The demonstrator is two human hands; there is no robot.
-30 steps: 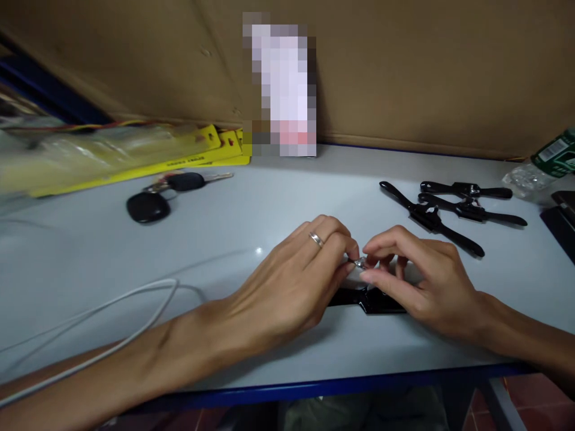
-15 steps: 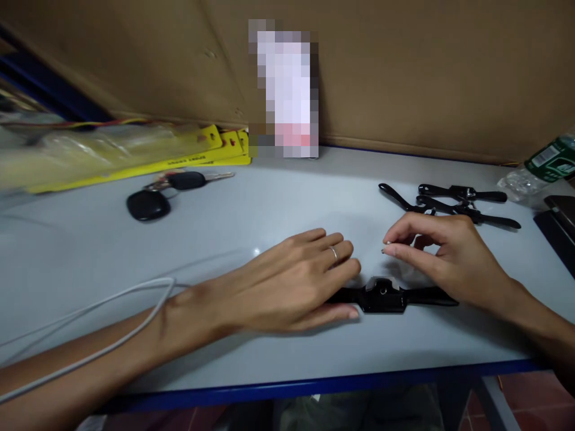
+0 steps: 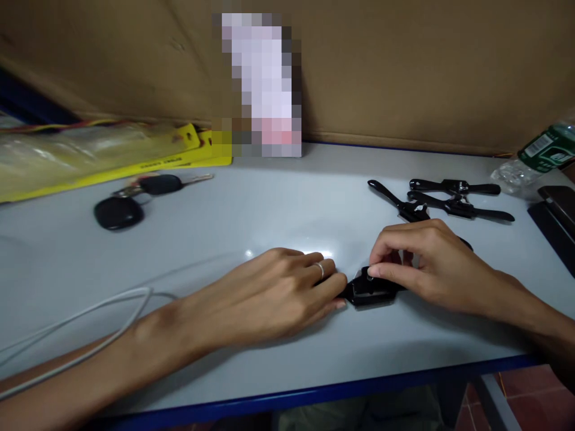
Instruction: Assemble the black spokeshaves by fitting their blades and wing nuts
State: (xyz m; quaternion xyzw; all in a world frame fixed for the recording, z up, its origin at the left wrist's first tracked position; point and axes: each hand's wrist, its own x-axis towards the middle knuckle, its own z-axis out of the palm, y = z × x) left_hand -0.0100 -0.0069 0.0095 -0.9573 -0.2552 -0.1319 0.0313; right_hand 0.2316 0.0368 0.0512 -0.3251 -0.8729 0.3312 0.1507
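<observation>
A pale grey table with a blue front edge (image 3: 224, 215) carries a black car key with an oval fob (image 3: 117, 212) at the left. Behind it lie yellow printed cards (image 3: 179, 157) under a clear plastic bag (image 3: 67, 149). A white cable (image 3: 90, 314) loops across the near left. Three black strapped watches (image 3: 453, 200) lie together at the right, just beside a crumpled clear plastic bottle with a green label (image 3: 536, 155). Brown cardboard (image 3: 404, 66) stands at the back.

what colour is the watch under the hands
Black watch, case and strap alike, seen in the head view.

Both hands cover the black watch's (image 3: 371, 290) straps; a pixelated patch (image 3: 260, 84) hides something behind.
</observation>
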